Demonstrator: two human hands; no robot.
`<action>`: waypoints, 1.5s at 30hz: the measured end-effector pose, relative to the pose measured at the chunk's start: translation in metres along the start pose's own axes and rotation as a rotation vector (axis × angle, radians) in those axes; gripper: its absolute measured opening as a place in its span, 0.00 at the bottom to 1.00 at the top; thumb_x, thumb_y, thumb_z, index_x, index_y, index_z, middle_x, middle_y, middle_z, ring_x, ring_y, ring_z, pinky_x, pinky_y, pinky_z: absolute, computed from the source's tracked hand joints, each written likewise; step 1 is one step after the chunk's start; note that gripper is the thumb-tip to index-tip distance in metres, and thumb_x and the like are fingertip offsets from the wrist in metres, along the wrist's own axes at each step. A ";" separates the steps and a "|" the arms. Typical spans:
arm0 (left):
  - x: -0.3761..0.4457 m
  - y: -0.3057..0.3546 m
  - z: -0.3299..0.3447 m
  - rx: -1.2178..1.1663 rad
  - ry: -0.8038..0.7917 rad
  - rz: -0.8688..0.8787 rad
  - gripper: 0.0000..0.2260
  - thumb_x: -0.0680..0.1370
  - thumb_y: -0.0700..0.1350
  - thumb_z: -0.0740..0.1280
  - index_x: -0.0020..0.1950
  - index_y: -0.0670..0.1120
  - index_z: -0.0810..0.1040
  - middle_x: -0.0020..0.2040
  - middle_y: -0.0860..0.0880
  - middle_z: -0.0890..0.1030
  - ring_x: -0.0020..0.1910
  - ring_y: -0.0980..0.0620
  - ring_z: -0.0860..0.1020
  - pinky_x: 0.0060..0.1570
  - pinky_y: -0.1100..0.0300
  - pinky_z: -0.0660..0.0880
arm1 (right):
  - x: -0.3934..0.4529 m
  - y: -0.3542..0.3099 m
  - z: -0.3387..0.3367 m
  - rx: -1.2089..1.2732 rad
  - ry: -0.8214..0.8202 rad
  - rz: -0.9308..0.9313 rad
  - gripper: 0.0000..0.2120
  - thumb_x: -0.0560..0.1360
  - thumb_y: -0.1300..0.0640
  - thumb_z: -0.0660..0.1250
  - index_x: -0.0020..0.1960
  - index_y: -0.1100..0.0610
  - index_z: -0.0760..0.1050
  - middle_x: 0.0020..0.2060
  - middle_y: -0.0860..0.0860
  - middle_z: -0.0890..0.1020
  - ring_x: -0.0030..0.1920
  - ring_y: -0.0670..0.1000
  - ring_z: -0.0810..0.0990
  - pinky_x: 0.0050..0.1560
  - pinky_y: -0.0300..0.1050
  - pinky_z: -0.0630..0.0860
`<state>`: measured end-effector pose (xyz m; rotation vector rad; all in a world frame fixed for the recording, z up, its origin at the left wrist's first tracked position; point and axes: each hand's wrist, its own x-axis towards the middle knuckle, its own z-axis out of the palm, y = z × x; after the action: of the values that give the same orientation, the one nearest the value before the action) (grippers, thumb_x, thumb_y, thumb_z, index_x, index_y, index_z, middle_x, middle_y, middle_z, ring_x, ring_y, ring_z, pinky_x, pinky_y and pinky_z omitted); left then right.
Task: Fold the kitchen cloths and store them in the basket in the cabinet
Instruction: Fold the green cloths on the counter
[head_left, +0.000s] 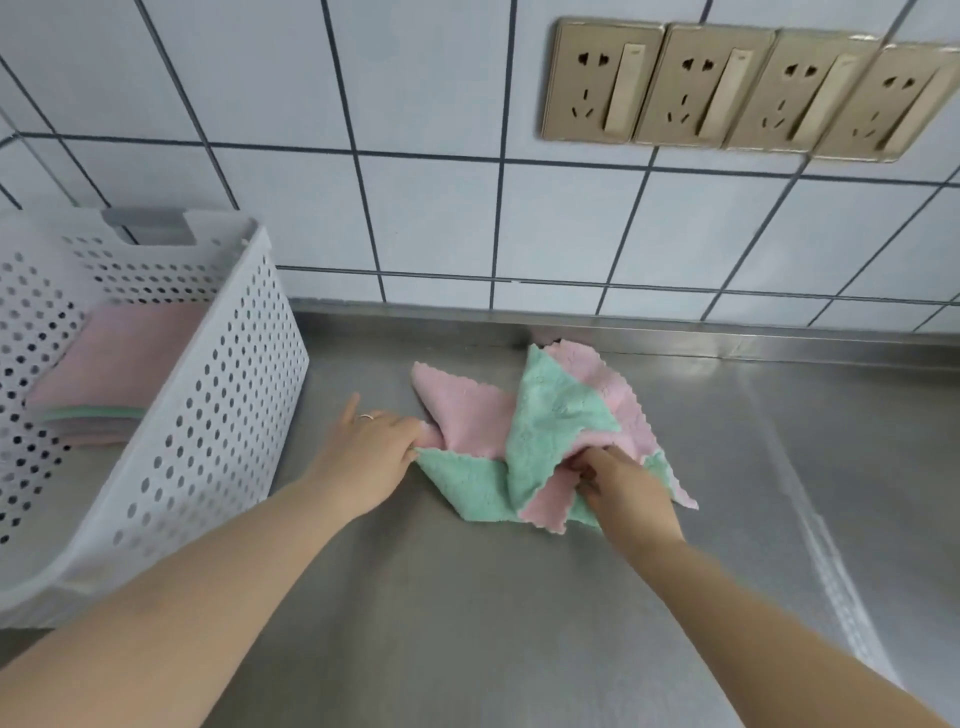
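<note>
A pink and green kitchen cloth (550, 415) lies crumpled on the steel counter near the back wall. My left hand (371, 447) pinches its left corner, where pink meets green. My right hand (623, 486) grips a bunched fold near the cloth's right front part. A white perforated basket (218, 395) stands on the counter at the left. A stack of folded pink and green cloths (117, 364) lies inside it.
The steel counter (467, 597) stretches toward me and to the right. A white tiled wall (415, 208) rises behind it. Several gold-coloured wall sockets (727, 88) sit high on the right.
</note>
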<state>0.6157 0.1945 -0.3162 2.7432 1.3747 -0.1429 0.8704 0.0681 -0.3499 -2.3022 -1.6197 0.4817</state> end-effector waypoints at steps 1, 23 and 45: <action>0.008 0.000 0.000 -0.029 0.035 -0.010 0.07 0.81 0.46 0.57 0.54 0.50 0.74 0.53 0.52 0.79 0.57 0.49 0.75 0.73 0.48 0.49 | 0.012 0.003 -0.006 -0.006 0.024 -0.007 0.12 0.75 0.60 0.61 0.56 0.49 0.76 0.55 0.47 0.77 0.47 0.51 0.78 0.44 0.46 0.75; -0.093 0.030 -0.045 -0.244 0.691 0.269 0.10 0.76 0.52 0.66 0.55 0.50 0.79 0.53 0.53 0.78 0.51 0.51 0.76 0.50 0.57 0.71 | -0.113 0.016 -0.095 -0.109 0.622 -0.283 0.04 0.74 0.54 0.68 0.47 0.50 0.81 0.39 0.47 0.76 0.40 0.49 0.75 0.39 0.43 0.69; -0.146 0.089 -0.140 -0.515 0.818 0.046 0.07 0.78 0.41 0.65 0.53 0.46 0.80 0.55 0.49 0.80 0.56 0.49 0.76 0.50 0.61 0.68 | -0.201 0.005 -0.202 -0.245 0.810 -0.197 0.11 0.77 0.56 0.61 0.55 0.51 0.79 0.52 0.49 0.81 0.50 0.52 0.78 0.42 0.42 0.71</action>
<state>0.6071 0.0395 -0.1584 2.4251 1.2033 1.2630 0.8981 -0.1312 -0.1483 -2.0280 -1.4797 -0.6510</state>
